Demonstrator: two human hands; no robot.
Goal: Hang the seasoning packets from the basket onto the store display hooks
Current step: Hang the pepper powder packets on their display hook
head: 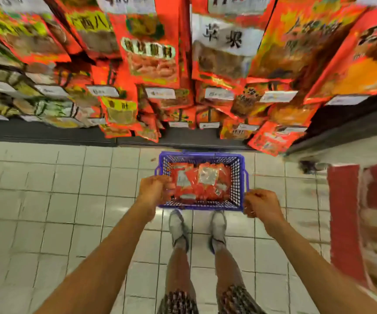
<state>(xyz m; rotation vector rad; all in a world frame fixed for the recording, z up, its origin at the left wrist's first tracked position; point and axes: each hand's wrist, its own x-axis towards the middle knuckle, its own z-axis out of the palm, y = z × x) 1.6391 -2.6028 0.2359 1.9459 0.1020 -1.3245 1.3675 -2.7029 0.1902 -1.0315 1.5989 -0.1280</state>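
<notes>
A blue plastic basket point(239, 177) stands on the tiled floor just in front of my shoes. Several red seasoning packets point(202, 184) lie in a heap inside it. My left hand point(154, 189) hovers over the basket's left rim, back of the hand up, fingers loosely curled, with nothing seen in it. My right hand point(260, 205) hangs by the basket's near right corner, fingers also loosely curled and holding nothing. Rows of red packets point(151, 55) hang on the display hooks above and beyond the basket. The hooks themselves are hidden behind packets and white price tags point(160, 93).
A dark shelf base point(47, 134) runs along the floor under the display. More greenish packets point(47, 107) hang at the left. A red and white stand point(346, 223) is at the right. White floor tiles point(58, 211) spread to the left of me.
</notes>
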